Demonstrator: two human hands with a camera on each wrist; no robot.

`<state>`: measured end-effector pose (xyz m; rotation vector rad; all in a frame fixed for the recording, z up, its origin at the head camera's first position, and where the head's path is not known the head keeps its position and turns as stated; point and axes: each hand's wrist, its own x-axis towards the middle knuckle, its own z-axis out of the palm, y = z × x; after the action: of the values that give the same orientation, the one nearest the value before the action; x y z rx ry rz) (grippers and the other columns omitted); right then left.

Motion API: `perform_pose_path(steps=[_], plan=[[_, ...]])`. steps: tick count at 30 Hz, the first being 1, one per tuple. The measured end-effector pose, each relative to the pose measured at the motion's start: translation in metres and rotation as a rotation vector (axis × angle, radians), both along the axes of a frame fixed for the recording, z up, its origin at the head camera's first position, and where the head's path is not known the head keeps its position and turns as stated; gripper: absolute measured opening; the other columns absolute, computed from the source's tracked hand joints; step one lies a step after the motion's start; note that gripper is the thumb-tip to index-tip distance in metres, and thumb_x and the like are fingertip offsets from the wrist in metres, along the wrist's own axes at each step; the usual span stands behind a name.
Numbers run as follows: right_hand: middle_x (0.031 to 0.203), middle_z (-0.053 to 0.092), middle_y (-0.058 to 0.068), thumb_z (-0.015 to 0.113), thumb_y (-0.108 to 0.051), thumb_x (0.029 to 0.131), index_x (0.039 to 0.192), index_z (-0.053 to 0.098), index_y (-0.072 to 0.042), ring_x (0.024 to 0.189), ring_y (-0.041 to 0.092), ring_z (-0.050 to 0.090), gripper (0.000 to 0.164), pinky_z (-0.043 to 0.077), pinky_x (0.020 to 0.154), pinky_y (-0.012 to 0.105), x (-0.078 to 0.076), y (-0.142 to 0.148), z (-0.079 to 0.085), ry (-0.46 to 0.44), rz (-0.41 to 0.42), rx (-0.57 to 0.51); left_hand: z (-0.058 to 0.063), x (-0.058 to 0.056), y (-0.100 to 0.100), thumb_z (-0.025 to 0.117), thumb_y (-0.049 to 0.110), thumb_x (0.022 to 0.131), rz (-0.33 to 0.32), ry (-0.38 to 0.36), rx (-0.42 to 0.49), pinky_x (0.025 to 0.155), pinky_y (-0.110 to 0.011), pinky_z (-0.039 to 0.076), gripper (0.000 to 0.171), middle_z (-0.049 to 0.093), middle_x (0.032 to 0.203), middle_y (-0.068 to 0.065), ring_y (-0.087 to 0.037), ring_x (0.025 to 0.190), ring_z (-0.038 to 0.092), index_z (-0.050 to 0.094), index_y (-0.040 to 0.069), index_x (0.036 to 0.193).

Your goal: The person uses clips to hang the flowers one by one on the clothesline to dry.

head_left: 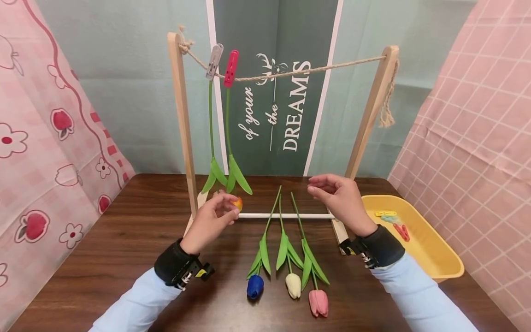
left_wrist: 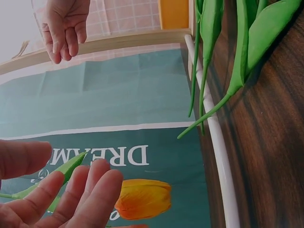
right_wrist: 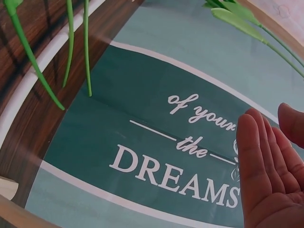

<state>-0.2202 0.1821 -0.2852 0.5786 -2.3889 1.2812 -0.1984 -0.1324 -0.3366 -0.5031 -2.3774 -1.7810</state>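
Observation:
Two artificial tulips hang head down from a rope (head_left: 307,71), one by a grey clothespin (head_left: 214,61), the other by a red clothespin (head_left: 231,68). My left hand (head_left: 213,219) is beside their lower ends, its fingers loosely bent and apart from the thumb. Just past its fingertips shows an orange-yellow tulip head (left_wrist: 144,198); whether they touch it I cannot tell. The hand hides the other hanging bloom. My right hand (head_left: 342,198) is raised near the right post, fingers extended with nothing in them. Blue (head_left: 255,287), white (head_left: 293,286) and pink (head_left: 318,303) tulips lie on the table between.
The rope runs between a left wooden post (head_left: 182,120) and a right wooden post (head_left: 371,115). A white rod (head_left: 286,216) joins their bases. On the right, a yellow basin (head_left: 439,249) holds several clothespins (head_left: 401,232). Curtains surround the dark wooden table (head_left: 141,221).

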Motion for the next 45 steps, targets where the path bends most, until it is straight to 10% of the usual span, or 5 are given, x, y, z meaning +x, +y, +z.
perform_pose_path(steps=[45], plan=[[0.091, 0.072, 0.013, 0.076, -0.013, 0.086, 0.101, 0.071, 0.001, 0.076, 0.016, 0.070, 0.022, 0.053, 0.064, 0.016, 0.018, 0.088, -0.002, -0.065, -0.150, 0.201, -0.023, 0.001, -0.005, 0.065, 0.008, 0.092, -0.058, -0.113, -0.091, 0.070, -0.035, 0.056, 0.024, 0.065, 0.092, -0.011, -0.021, 0.079, 0.065, 0.059, 0.000, 0.115]])
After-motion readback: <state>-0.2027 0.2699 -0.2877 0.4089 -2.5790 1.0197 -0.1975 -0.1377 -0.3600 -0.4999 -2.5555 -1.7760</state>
